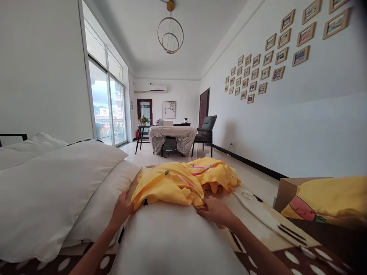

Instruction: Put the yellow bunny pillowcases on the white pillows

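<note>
A white pillow (174,236) lies lengthwise in front of me, its far end covered by a bunched yellow pillowcase (166,183) with pink and green printed marks. My left hand (123,208) is closed on the left edge of the case, beside the pillow. On the opposite side, my right hand (213,211) pinches the case's right edge. Folds of cloth partly hide the fingertips of both hands. More crumpled yellow cloth (215,173) lies just beyond; I cannot tell if it is part of the same piece.
White pillows (65,179) are stacked at my left. A cream blanket with a brown, white-spotted border (275,221) spreads to the right. Past it, a cardboard box (282,191) has a yellow printed cushion (332,198) on it. A covered table (172,131) and a dark chair (206,130) stand farther back.
</note>
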A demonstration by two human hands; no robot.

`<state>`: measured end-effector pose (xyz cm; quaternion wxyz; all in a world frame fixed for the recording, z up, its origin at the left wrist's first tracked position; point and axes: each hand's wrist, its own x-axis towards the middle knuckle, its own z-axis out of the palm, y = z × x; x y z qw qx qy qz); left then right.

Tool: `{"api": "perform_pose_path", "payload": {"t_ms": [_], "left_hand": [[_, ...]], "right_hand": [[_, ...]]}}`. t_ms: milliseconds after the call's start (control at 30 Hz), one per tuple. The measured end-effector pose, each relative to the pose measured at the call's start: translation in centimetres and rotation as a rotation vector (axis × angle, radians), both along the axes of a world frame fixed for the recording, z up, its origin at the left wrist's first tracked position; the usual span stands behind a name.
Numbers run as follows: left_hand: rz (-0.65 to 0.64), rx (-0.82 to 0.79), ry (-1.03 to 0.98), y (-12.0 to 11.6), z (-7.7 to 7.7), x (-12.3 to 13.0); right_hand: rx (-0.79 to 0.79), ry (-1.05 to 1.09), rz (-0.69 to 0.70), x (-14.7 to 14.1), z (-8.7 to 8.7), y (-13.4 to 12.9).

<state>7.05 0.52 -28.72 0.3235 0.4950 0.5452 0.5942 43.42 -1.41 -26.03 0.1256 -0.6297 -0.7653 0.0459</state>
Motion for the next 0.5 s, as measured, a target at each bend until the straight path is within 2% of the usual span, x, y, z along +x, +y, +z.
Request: {"api": "perform_pose_path", "payload": {"t_ms": [67,167,233,333,400,500], "left_hand": [[-0.071,0.083,0.085,0.3,1.9,0.6],[-0.328,0.164,0.247,1.1,3.9,3.0],[-0.419,0.142,0.302,1.8,3.8,4.9],[-0.347,0.087,0.308,2.6,2.5,7.1],[-0.324,0.100,0.370,2.4,2.0,7.6],[-0.404,0.131,0.527,1.2,2.3,6.8]], "right_hand": [[0.088,-0.054,0.035,-1.0,1.1,0.8],[0.098,-0.093,0.163,-3.5,1.7,2.0],[0.080,-0.087,0.197,-5.1,1.4,2.5],[0.154,-0.057,0.152,-6.3,0.1,2.6],[0.217,0.000,0.125,-6.4,-0.7,2.4],[0.276,0.117,0.164,-6.1,-1.2,1.8]]}}
